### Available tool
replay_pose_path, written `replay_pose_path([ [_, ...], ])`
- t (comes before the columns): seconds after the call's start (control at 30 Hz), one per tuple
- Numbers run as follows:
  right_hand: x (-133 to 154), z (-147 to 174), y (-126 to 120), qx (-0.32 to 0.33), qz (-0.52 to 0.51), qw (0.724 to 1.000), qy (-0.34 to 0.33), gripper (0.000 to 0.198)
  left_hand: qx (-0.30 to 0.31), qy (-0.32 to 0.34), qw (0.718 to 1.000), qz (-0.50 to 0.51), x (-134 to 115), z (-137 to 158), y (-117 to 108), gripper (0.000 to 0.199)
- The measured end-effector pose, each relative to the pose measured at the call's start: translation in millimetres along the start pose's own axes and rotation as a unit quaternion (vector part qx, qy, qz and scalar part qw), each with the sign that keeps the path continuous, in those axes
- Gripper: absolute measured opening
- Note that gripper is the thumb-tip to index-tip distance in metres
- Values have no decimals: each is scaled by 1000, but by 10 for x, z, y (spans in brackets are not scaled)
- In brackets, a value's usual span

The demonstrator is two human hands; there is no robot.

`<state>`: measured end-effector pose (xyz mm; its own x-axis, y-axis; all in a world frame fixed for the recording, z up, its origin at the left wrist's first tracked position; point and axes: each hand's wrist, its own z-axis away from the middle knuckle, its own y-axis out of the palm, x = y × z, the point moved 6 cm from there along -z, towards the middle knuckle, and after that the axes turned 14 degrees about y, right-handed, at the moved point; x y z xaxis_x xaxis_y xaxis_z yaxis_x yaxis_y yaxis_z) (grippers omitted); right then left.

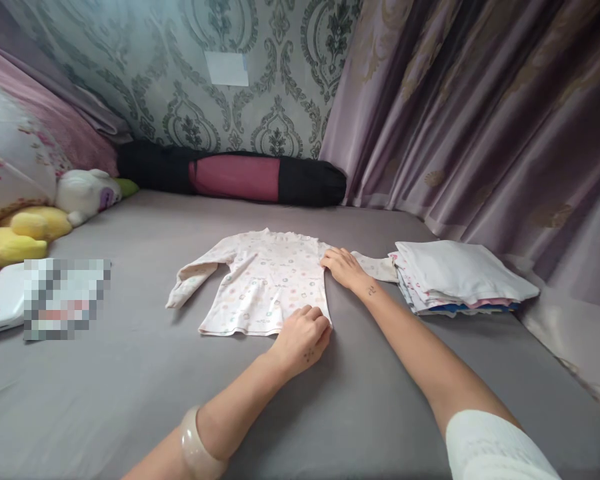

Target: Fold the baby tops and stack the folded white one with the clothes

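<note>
A white, pastel-printed, long-sleeved fabric shirt (pixel 260 287) lies spread on the grey cloth bed sheet (pixel 130 400), just left of a flat stack of folded white and coloured clothes (pixel 465 273). The left hand (pixel 304 337) pinches the hem corner nearest the stack; the right hand (pixel 344 268) grasps the edge by the stack-side sleeve. The stacked clothes are already folded; the shirt's body and 2 sleeves are not yet.
</note>
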<state>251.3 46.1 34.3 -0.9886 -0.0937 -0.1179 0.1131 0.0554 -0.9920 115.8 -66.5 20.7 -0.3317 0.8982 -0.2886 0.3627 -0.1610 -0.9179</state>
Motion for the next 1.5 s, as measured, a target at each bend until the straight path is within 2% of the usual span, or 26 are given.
replay_pose_path([
  [0.17,211,-27,-56,-5,-27,998,63,35,21,27,999,-37,-85,-8,36,30],
  [0.3,608,-137,37,12,-131,990,43,44,26,31,999,-3,-112,-3,-22,28],
  [0.37,755,-224,149,39,-160,985,53,48,5,1,1000,17,-28,32,-123,25],
  [0.43,814,-322,250,64,-180,977,91,55,-46,-68,997,8,158,113,-273,23],
  [0.53,797,-471,314,80,-197,965,153,63,-103,-166,979,-53,487,296,-435,24],
  [0.67,748,-644,308,70,-190,961,186,66,-53,-202,974,-90,727,440,-317,33],
  [0.77,712,-760,279,38,-180,965,185,63,-4,-202,977,-75,726,446,-192,38],
  [0.83,656,-850,242,10,-179,966,185,54,13,-206,976,-66,698,422,-188,37],
  [0.97,441,-1072,214,8,-186,956,228,43,-1,-215,974,-67,682,354,-332,26],
  [1.07,334,-1228,233,24,-181,954,237,36,-17,-222,972,-77,732,327,-390,26],
  [1.13,311,-1296,256,31,-182,954,235,32,-15,-223,971,-88,781,328,-344,30],
  [1.3,311,-1336,288,12,-195,948,252,28,0,-212,969,-125,859,356,-74,61],
  [1.5,370,-1319,346,-34,-188,940,283,30,3,-205,968,-148,849,365,38,64],
])
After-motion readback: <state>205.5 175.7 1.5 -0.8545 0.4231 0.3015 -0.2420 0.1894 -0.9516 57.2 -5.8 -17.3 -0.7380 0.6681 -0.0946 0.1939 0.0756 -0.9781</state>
